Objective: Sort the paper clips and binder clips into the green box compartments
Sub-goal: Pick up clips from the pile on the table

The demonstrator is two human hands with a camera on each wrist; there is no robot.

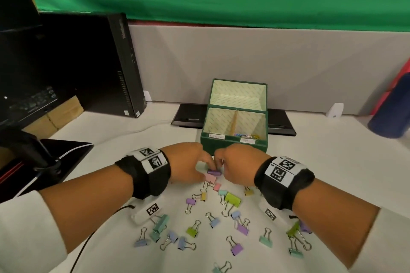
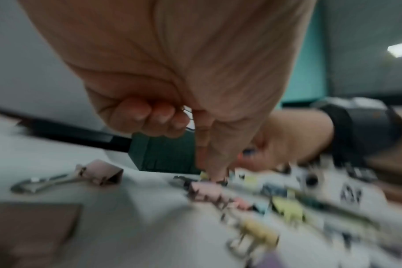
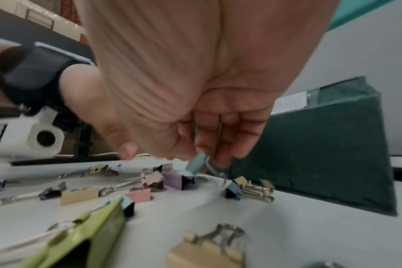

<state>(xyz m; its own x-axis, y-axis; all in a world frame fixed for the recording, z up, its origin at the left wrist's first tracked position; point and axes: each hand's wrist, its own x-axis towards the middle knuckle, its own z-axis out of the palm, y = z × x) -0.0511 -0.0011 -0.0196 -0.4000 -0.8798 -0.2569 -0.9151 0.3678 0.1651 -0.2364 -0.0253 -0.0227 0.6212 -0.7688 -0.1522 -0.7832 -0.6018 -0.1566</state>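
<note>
Right hand (image 3: 209, 141) pinching a blue binder clip (image 3: 196, 165) by its wire handles, ready for boxing. Left hand (image 2: 172, 116) curled on a wire, fingertip (image 2: 215, 174) pressing a pink clip (image 2: 205, 188) below.

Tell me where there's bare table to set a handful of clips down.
Free: the table right of the green box, and the strip between the box and the monitor stand. Crowded: binder clips scattered below both hands.

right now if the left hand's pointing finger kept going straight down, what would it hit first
Most likely the purple binder clip: the left hand has a fingertip just above or already on it, with the pink binder clip right beside. The left wrist view is blurred, so contact is unclear.
</note>
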